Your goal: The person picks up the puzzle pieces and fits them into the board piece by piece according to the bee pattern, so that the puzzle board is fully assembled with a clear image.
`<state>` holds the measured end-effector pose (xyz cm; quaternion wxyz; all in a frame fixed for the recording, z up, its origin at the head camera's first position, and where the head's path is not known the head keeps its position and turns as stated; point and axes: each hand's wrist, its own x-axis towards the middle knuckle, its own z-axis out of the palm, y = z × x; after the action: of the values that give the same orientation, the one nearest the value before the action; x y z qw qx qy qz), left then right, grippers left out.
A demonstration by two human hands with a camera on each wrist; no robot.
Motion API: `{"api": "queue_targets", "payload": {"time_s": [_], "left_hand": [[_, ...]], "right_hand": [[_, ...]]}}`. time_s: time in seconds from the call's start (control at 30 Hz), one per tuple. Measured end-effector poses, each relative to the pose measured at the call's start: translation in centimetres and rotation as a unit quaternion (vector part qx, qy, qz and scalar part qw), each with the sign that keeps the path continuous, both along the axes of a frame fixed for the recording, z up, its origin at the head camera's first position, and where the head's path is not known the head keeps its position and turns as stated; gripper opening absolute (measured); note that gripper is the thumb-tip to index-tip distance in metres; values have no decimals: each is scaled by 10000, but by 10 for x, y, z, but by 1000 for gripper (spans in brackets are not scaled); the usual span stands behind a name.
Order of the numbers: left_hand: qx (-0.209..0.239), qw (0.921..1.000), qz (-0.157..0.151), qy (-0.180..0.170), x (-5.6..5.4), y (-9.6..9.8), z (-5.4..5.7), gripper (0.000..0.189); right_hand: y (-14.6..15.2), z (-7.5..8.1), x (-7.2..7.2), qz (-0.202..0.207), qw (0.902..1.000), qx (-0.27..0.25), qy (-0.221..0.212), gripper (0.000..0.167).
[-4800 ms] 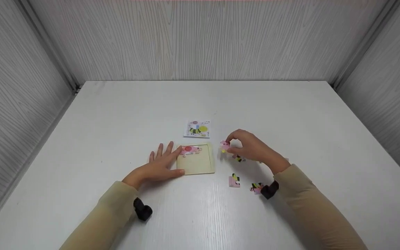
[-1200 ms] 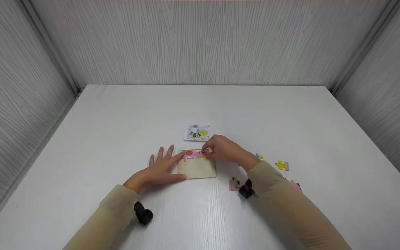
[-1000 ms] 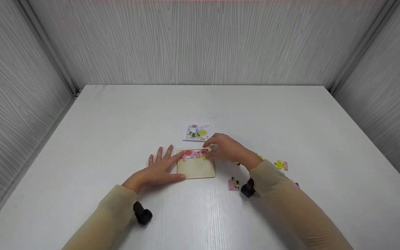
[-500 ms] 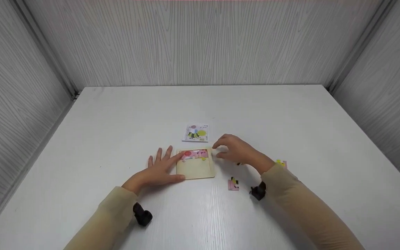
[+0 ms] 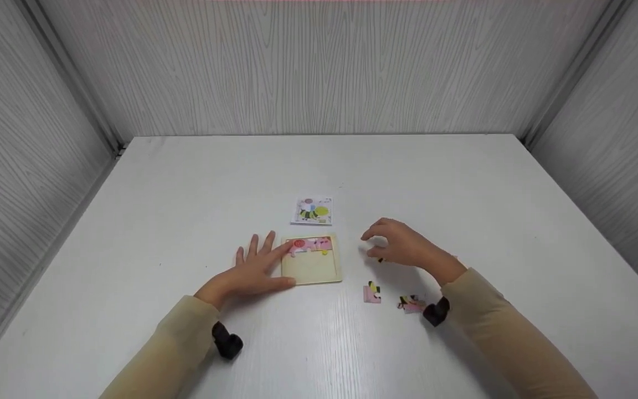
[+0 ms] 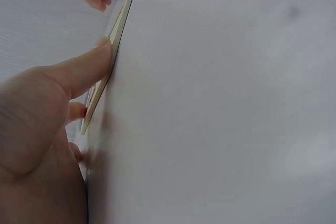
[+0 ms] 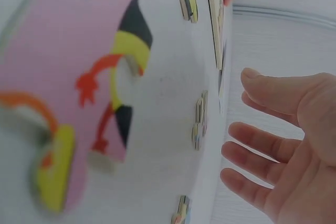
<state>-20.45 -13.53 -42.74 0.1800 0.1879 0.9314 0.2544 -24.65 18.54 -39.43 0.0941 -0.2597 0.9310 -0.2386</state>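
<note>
Puzzle tray [image 5: 311, 270]: lying flat on the white table [image 5: 186, 183], just below the picture card [image 5: 313, 210], two pink pieces [image 5: 312, 244] seated along its top edge. Left hand [image 5: 252, 271] flat, fingers spread, thumb and forefinger pressing the tray's left edge. Right hand [image 5: 402, 246] hovering to the right with fingers loosely curled and apart, holding nothing, above a small loose piece [image 5: 380, 259] (mostly hidden). Risk, as a judgement: a hurried pinch sliding that thin piece away, or any lift of the pressing fingers letting the tray skid and unseating the fitted pieces.
</note>
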Motion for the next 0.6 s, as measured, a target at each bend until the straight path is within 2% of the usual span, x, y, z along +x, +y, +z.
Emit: {"api": "queue_targets", "payload": {"time_s": [0.3,0.6], "left_hand": [[77,10000,4,58,-1,0,-4,84],[40,10000,36,52,-3,1,-6,86]], "right_hand": [[19,-7,11,250,9987,-47,439,27],[22,-8,20,-60,9958,572,718,30]]}}
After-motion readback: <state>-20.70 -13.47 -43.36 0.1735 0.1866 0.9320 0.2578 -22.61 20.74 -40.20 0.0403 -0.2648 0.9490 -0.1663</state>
